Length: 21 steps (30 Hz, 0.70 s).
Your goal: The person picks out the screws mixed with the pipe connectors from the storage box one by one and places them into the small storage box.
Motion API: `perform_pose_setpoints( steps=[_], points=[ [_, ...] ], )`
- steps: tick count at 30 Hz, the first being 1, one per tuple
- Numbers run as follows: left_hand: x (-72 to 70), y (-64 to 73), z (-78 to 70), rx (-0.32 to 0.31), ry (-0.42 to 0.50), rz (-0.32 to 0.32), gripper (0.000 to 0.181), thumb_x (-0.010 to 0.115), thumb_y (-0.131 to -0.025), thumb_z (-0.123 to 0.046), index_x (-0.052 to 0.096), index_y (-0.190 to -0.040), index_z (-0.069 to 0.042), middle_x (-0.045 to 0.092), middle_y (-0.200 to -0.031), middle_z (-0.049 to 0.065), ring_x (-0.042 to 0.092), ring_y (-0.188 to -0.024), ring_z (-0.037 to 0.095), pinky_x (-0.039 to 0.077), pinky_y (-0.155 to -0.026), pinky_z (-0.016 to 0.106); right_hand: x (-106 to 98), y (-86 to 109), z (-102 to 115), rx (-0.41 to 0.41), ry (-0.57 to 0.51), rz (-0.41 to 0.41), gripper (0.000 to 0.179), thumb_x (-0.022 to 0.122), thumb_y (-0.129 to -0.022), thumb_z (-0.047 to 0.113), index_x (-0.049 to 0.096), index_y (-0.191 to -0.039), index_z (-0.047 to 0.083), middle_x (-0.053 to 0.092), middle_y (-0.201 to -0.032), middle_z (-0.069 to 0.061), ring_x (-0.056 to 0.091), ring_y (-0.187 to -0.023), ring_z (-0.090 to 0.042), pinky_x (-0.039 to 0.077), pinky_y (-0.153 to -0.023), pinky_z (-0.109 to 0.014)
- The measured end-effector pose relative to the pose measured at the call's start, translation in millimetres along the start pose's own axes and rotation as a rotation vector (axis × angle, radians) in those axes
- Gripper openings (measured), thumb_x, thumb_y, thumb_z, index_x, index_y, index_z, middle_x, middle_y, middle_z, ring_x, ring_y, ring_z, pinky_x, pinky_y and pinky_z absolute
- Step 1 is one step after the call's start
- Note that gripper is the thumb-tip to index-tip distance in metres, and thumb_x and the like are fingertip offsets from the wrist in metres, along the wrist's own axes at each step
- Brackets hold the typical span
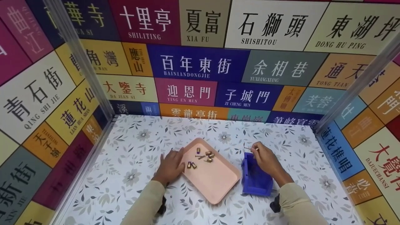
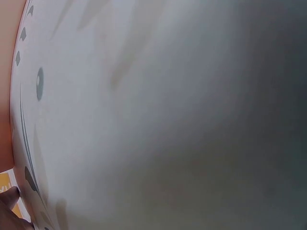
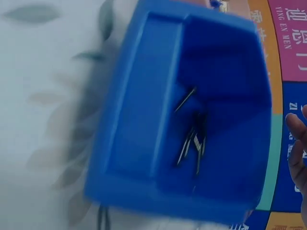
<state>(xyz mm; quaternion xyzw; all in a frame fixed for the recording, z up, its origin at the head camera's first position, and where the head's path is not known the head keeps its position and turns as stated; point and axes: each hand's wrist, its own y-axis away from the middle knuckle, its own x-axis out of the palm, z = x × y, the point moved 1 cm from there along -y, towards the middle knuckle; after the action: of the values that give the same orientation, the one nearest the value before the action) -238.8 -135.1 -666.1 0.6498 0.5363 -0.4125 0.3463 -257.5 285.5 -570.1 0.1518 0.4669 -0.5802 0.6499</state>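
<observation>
A pink tray (image 1: pixel 215 178) lies on the table with several short brass-coloured cylinders (image 1: pixel 208 154) and a couple of thin screw-like pieces (image 1: pixel 201 157) in its far half. My left hand (image 1: pixel 171 165) rests at the tray's left edge, fingers extended and touching the rim. Over the far end of a blue bin (image 1: pixel 245 175), my right hand (image 1: pixel 265 157) pinches a thin screw-like piece (image 1: pixel 247 147) between thumb and finger. Several slim metal screw-like pieces (image 3: pixel 197 141) lie inside the bin in the right wrist view. The left wrist view shows mostly blurred tablecloth.
A white tablecloth (image 1: pixel 131 156) with grey leaves covers the table. Walls of colourful sign panels (image 1: pixel 197 64) stand at the back and both sides, with clear corner posts (image 1: pixel 97 84) at the back corners. The bin stands just right of the tray.
</observation>
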Motion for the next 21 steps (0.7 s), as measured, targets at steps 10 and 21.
perform_pose_setpoints(
  steps=[10, 21],
  points=[
    [-1.6, -0.3, -0.5, 0.032, -0.014, -0.025, 0.069, 0.039, -0.102, -0.047, 0.018, -0.165, -0.028, 0.043, -0.158, 0.004, 0.031, -0.153, 0.027, 0.011, -0.123, 0.070, -12, 30.7, -30, 0.057, 0.053, -0.021, 0.007, 0.055, -0.106, 0.018, 0.056, -0.102, 0.012, 0.058, -0.085, 0.002, 0.054, -0.075, -0.010, 0.047, -0.065, -0.029],
    [1.8, -1.7, 1.6, 0.016, -0.013, -0.008, 0.070, 0.038, -0.102, -0.049, 0.016, -0.165, -0.031, 0.040, -0.162, 0.003, 0.027, -0.156, 0.028, 0.009, -0.124, 0.069, -14, 42.3, -35, 0.058, 0.077, -0.041, 0.008, 0.056, -0.105, 0.021, 0.058, -0.103, 0.013, 0.058, -0.090, 0.004, 0.053, -0.082, -0.010, 0.047, -0.072, -0.035]
  ],
)
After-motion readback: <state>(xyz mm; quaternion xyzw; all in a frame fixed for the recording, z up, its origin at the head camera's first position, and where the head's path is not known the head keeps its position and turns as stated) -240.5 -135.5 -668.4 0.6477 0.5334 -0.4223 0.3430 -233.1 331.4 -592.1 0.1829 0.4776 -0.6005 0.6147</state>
